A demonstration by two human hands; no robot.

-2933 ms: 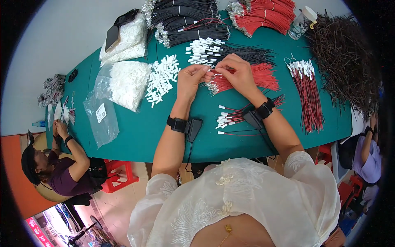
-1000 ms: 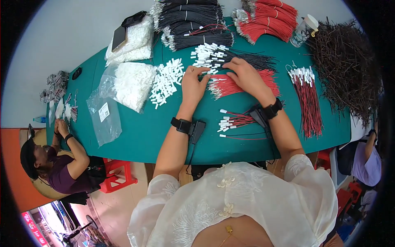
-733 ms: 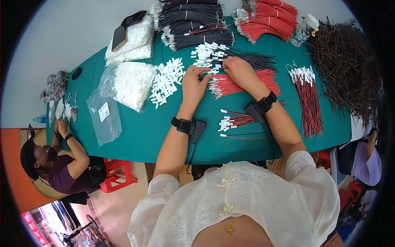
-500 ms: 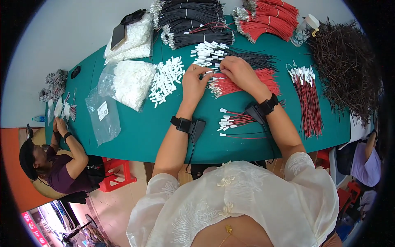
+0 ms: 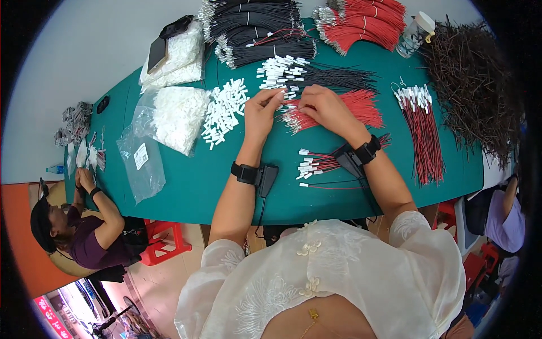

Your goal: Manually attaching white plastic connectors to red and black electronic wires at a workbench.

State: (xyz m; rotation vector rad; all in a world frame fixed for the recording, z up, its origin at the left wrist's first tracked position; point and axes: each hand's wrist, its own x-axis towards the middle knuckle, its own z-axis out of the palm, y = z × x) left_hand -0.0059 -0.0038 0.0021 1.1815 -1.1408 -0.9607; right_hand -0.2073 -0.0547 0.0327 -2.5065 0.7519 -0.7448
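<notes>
My left hand (image 5: 259,117) has thumb and forefinger pinched on a small white connector housing (image 5: 284,93), partly covered by the fingertips. Close by on the right, my right hand (image 5: 328,111) is closed, its fingertips down at the tipped left ends of a spread of red wires (image 5: 361,107). What those fingers hold is hidden. Just beyond both hands lie black wires (image 5: 339,77) with white connectors (image 5: 279,70) on their left ends. A scattered pile of loose white connector housings (image 5: 226,113) is left of my left hand.
Finished-looking red-and-black leads (image 5: 416,135) lie at right, a smaller bunch (image 5: 316,164) nearer me. Bundled black wires (image 5: 254,31) and red wires (image 5: 367,25), a jar (image 5: 415,37) and a dark wire heap (image 5: 474,85) stand behind. Bags of housings (image 5: 179,116) lie left. A co-worker (image 5: 93,231) sits far left.
My right hand's fingertips have come away from the left hand's and dropped onto the red wires' ends. My left hand has shifted slightly left. The whole view has moved a little.
</notes>
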